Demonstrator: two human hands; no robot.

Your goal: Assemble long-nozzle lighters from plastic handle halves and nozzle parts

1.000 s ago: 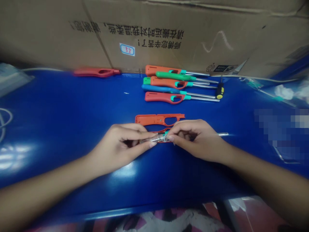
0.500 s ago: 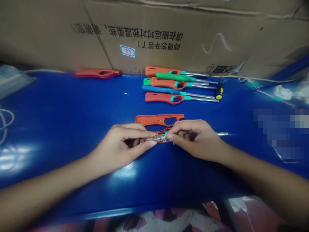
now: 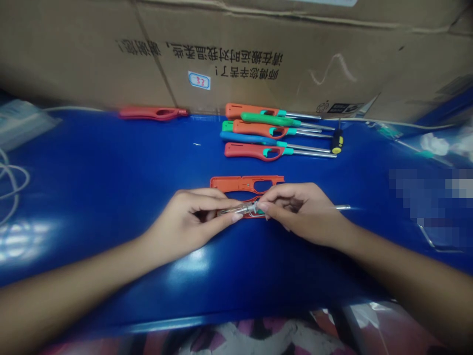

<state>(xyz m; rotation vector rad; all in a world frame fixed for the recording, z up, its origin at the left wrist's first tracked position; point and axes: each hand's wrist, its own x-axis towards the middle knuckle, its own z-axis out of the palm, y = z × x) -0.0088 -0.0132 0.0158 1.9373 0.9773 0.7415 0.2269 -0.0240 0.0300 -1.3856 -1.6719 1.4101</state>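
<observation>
My left hand (image 3: 188,219) and my right hand (image 3: 301,213) meet at the middle of the blue table. Between their fingertips is a small transparent plastic lighter part (image 3: 236,211), with a bit of teal and thin wire at its right end. Both hands pinch it. Beneath it lies an open orange-red lighter shell half (image 3: 254,213), mostly hidden by my fingers. A second orange shell half (image 3: 244,184) lies just beyond my hands. A thin metal lighter nozzle tube (image 3: 343,207) sticks out past my right hand.
Several long-nosed utility lighters (image 3: 254,139) lie in a row on the blue table (image 3: 111,167), with a black-and-yellow screwdriver (image 3: 336,142) at their tips. A red lighter handle (image 3: 153,113) lies to the left. A cardboard box (image 3: 199,59) stands behind. A white cable (image 3: 11,185) lies at left.
The whole view has shifted slightly right and down. My right hand's fingers have eased a little on the transparent part, while my left hand stays about the same.
</observation>
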